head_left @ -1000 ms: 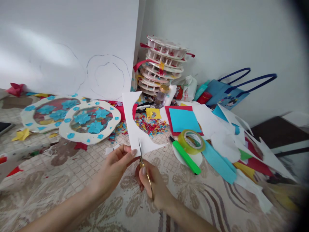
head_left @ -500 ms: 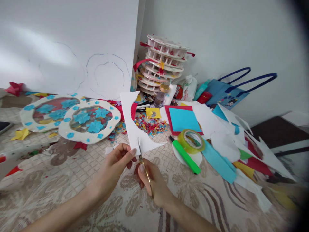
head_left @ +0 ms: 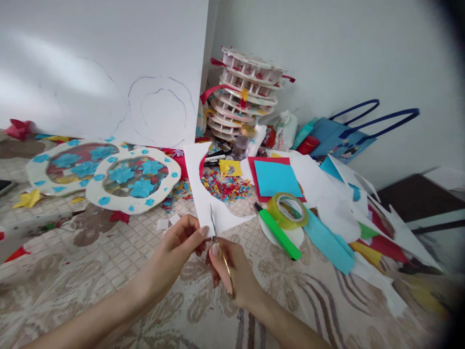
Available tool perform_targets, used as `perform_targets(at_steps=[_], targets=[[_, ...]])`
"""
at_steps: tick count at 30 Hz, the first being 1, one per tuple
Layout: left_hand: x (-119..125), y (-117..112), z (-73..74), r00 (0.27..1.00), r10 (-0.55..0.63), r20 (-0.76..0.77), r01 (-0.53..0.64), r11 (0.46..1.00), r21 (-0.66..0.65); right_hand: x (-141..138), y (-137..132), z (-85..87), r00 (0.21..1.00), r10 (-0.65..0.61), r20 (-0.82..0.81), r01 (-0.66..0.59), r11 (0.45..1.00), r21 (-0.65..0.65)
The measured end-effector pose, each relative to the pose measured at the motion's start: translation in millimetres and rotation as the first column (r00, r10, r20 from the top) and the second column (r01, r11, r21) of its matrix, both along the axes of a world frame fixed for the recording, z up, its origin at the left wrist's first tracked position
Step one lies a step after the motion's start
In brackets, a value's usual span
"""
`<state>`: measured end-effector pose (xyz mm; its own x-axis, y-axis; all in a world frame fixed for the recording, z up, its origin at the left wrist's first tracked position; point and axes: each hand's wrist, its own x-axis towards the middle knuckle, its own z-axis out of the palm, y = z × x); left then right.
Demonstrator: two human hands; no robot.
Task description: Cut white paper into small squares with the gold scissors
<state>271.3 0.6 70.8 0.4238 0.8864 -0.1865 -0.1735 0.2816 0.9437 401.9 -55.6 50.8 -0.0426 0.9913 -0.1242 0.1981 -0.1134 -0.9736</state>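
Head view: a slip of the scissors (head_left: 213, 225) could be nicking the left hand (head_left: 187, 237), I judge, since its thumb is sitting just beside the blades. Because only the lower edge of the white paper cutout (head_left: 201, 201) is being gripped, its long upper strip could be bending or twisting, pulling the cut crooked. Its narrow point, reaching toward the green marker (head_left: 279, 235), could be snagging there and creasing.

Left thumb and forefinger are pressing together, pinching the paper's near edge; the other fingers are curling underneath. Right hand (head_left: 234, 271) is gripping the gold handles, thumb lying along them, fingers bending below, partly hidden; how far the blades are parting, I cannot tell. Meanwhile the cutout is extending forward from the hands, above the patterned tablecloth (head_left: 145, 310).
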Motion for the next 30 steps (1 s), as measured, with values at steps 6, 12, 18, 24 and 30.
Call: perform_targets(at_steps=[6, 12, 18, 24, 30], targets=[[0, 0, -2.2, 0.999, -0.012, 0.043, 0.014, 0.999, -0.038, 2, -1, -12.1, 0.996, -0.077, 0.054, 0.079, 0.997, -0.017], [0, 0, -5.0, 0.998, -0.013, 0.055, 0.016, 0.999, -0.050, 0, 0, -11.9, 0.993, -0.116, 0.025, 0.117, 0.991, -0.060], [0, 0, -5.1, 0.998, 0.000, 0.062, 0.003, 0.999, -0.052, -2, 2, -11.5, 0.989, -0.148, -0.010, 0.147, 0.985, -0.087], [1, 1, -5.7, 0.996, 0.007, 0.092, -0.002, 0.999, -0.053, -1, 3, -13.3, 0.989, -0.127, -0.077, 0.117, 0.985, -0.129], [1, 0, -5.6, 0.992, -0.005, 0.123, 0.019, 0.994, -0.110, 2, -1, -5.3, 0.999, 0.010, -0.037, -0.008, 0.999, 0.045]])
